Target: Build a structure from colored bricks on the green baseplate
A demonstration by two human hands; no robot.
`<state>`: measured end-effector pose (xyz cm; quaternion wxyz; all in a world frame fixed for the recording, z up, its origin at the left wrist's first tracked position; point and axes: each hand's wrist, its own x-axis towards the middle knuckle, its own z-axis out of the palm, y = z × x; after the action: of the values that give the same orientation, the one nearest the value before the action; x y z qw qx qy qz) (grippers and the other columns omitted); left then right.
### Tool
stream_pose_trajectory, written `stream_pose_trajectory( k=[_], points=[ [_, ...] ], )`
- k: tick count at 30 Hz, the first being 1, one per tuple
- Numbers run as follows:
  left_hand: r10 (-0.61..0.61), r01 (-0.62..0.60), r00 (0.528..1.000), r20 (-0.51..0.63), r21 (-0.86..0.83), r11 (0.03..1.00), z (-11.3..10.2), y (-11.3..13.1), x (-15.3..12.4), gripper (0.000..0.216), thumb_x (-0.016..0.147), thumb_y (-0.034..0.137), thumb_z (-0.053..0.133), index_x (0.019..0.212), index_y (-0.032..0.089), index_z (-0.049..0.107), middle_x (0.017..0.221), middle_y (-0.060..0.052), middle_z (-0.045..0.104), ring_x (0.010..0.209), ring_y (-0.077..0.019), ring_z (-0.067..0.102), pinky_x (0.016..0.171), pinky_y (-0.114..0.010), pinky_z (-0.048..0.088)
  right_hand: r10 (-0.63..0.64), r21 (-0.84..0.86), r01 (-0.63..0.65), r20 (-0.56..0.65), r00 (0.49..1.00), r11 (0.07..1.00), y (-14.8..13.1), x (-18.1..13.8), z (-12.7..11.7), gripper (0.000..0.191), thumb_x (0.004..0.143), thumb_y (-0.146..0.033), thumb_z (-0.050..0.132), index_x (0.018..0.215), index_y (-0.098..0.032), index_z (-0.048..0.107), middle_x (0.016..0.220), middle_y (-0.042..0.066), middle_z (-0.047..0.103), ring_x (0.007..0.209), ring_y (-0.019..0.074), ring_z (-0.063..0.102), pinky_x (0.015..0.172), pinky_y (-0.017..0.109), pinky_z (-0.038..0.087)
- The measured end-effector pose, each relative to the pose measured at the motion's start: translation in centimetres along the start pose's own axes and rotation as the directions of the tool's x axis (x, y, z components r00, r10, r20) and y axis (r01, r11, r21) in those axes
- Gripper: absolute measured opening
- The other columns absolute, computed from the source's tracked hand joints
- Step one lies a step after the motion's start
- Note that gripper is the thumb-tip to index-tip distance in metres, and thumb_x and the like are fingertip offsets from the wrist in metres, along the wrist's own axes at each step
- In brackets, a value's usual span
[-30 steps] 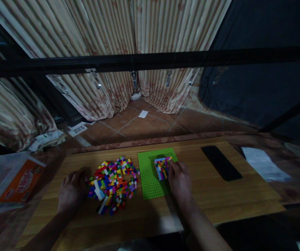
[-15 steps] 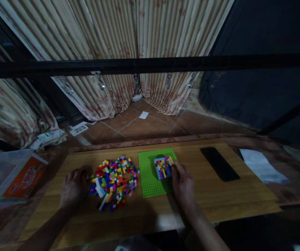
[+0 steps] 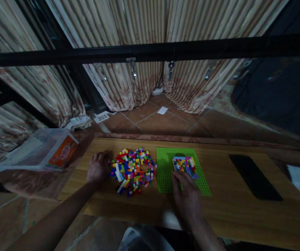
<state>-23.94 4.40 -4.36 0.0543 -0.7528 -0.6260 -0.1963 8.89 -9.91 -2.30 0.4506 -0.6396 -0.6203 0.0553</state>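
- the right hand [image 3: 187, 193] comes in from the near side, over the near part of the green baseplate [image 3: 165, 174]; its thumb and fingers are bent together at the near left corner of the brick block [image 3: 185, 165]. whether they pinch a piece or touch the block, i cannot tell.
- the left hand [image 3: 98, 167] rests on the wooden table [image 3: 228, 212] with curled fingers, just beside the left edge of the loose bricks [image 3: 132, 170]; i cannot tell whether it grasps one.
- the loose bricks, in many colours, lie in a flat heap between the left hand and the baseplate.
- the brick block sits on the baseplate, a little right of its middle, its top a patchwork of small coloured pieces.
- a black phone-like slab [image 3: 254, 177] lies on the table, to the right of the baseplate.
- left of the table is a see-through plastic box [image 3: 41, 143] with an orange label [image 3: 63, 151].
- farther off, a small white paper [image 3: 162, 110] lies on the tiled floor [image 3: 144, 120].
- a dark bar [image 3: 150, 52] runs across in front of striped curtains [image 3: 139, 28].
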Motion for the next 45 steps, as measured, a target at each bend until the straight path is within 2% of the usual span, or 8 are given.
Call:
stream_pose_trajectory(
  k=[4,12,20,28,33,37,41,45],
  points=[
    [-0.026,0.026,1.0,0.001,-0.02,0.999,0.2,0.0,-0.1,0.037,0.089,0.023,0.039,0.117,0.013,0.061,0.112,-0.014,0.062,0.103,-0.0289,0.053,0.095,-0.043,0.044,-0.061,0.014,0.059,0.154,0.986,0.998,-1.4,-0.7,2.4,0.022,0.094,-0.018,0.046,0.103,-0.019,0.066,0.1,0.008,0.068,0.096,0.0203,0.062,0.085,0.036,0.053],
    [-0.048,0.047,0.999,-0.013,-0.052,0.998,0.4,0.0,-0.2,0.036,0.088,0.019,0.04,0.118,0.013,0.061,0.111,-0.014,0.062,0.102,-0.0284,0.053,0.094,-0.042,0.045,-0.073,0.003,0.075,0.253,0.965,0.997,-2.4,2.2,4.3,0.025,0.093,-0.018,0.045,0.105,-0.022,0.067,0.101,0.007,0.067,0.096,0.0213,0.061,0.086,0.036,0.05],
    [-0.059,0.057,0.998,-0.02,-0.073,0.996,0.3,0.3,-0.4,0.035,0.089,0.02,0.041,0.118,0.015,0.06,0.113,-0.013,0.062,0.103,-0.0277,0.053,0.094,-0.043,0.044,-0.151,0.026,0.154,0.432,0.889,0.988,-4.1,2.0,6.7,0.023,0.089,-0.019,0.052,0.107,-0.022,0.067,0.108,0.007,0.064,0.1,0.0223,0.057,0.09,0.036,0.047],
    [-0.066,0.065,0.998,-0.01,-0.087,0.994,0.4,0.2,-0.4,0.035,0.088,0.019,0.043,0.118,0.015,0.06,0.113,-0.013,0.062,0.104,-0.0275,0.054,0.096,-0.043,0.043,-0.098,-0.035,0.126,0.436,0.895,0.991,-2.7,2.1,7.1,0.021,0.092,-0.019,0.049,0.084,-0.022,0.069,0.094,0.005,0.065,0.09,0.02,0.057,0.08,0.032,0.046],
    [-0.083,0.083,0.997,-0.003,-0.084,0.993,0.2,0.4,-0.5,0.035,0.089,0.019,0.041,0.118,0.014,0.061,0.114,-0.013,0.062,0.104,-0.0276,0.053,0.096,-0.043,0.043,-0.057,-0.06,0.083,0.346,0.936,0.995,-2.2,2.8,6.4,0.023,0.092,-0.018,0.047,0.095,-0.02,0.069,0.094,0.006,0.065,0.091,0.0215,0.057,0.08,0.033,0.045],
    [-0.091,0.091,0.996,0.001,-0.087,0.992,0.1,0.5,-0.5,0.036,0.088,0.019,0.041,0.119,0.016,0.06,0.113,-0.012,0.062,0.105,-0.0274,0.054,0.095,-0.043,0.043,-0.103,-0.07,0.131,0.311,0.945,0.989,-2.7,3.2,6.8,0.027,0.092,-0.019,0.045,0.105,-0.021,0.068,0.103,0.007,0.063,0.097,0.0225,0.055,0.085,0.036,0.045],
    [-0.067,0.066,0.998,-0.01,-0.082,0.994,0.3,0.3,-0.4,0.036,0.089,0.022,0.04,0.118,0.014,0.06,0.112,-0.013,0.062,0.103,-0.0276,0.054,0.094,-0.042,0.044,-0.133,-0.136,0.195,0.368,0.92,0.971,-3.9,3.7,7.7,0.019,0.089,-0.021,0.051,0.097,-0.022,0.068,0.102,0.009,0.063,0.097,0.0242,0.053,0.086,0.039,0.046],
    [-0.05,0.048,0.999,-0.023,-0.067,0.997,0.5,-0.1,-0.2,0.036,0.088,0.023,0.041,0.118,0.015,0.06,0.113,-0.013,0.062,0.102,-0.0281,0.055,0.093,-0.043,0.044,-0.082,-0.209,0.192,0.444,0.892,0.959,-4.7,4.3,8.4,0.012,0.086,-0.02,0.056,0.09,-0.02,0.067,0.098,0.01,0.063,0.096,0.026,0.053,0.085,0.041,0.046]
  ],
)
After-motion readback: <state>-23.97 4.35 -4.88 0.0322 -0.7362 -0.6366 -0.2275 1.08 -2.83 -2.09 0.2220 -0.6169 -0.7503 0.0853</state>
